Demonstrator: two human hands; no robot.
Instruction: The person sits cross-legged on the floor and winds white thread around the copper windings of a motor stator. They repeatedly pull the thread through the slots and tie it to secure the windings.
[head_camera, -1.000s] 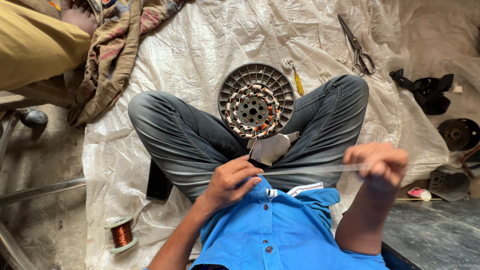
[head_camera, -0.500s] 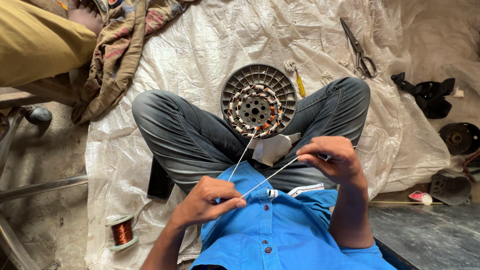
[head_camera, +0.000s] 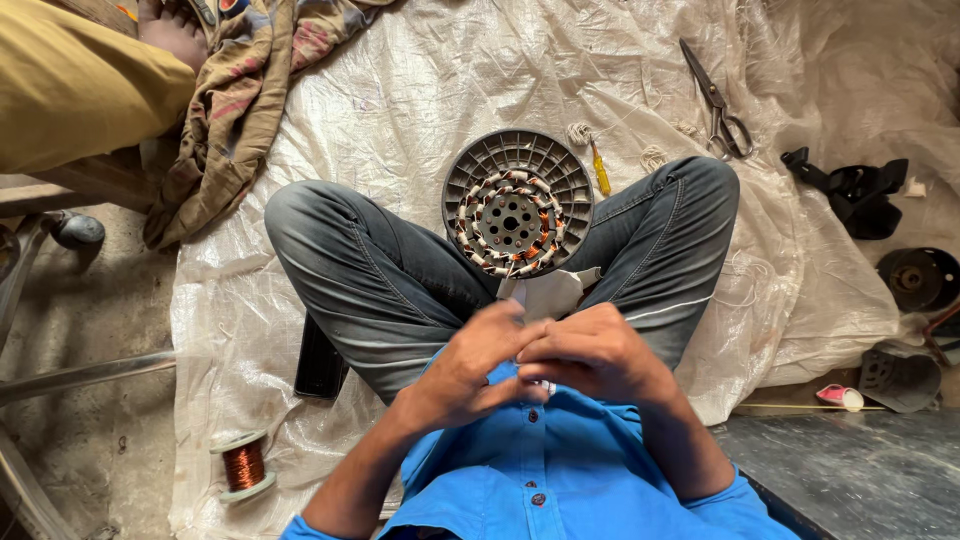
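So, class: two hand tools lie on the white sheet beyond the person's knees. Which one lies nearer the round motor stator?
The yellow-handled screwdriver, right beside the stator rim. The scissors lie farther off, up to the right.

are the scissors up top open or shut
Shut. The scissors lie flat on the white sheet, blades together in one thin line and the two handle loops side by side.

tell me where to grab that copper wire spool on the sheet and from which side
Grip the copper wire spool by its two pale end flanges, coming from above. It seems to lie tilted on the plastic sheet, winding exposed, with free space around it; pinching the flanges probably spares the wire.
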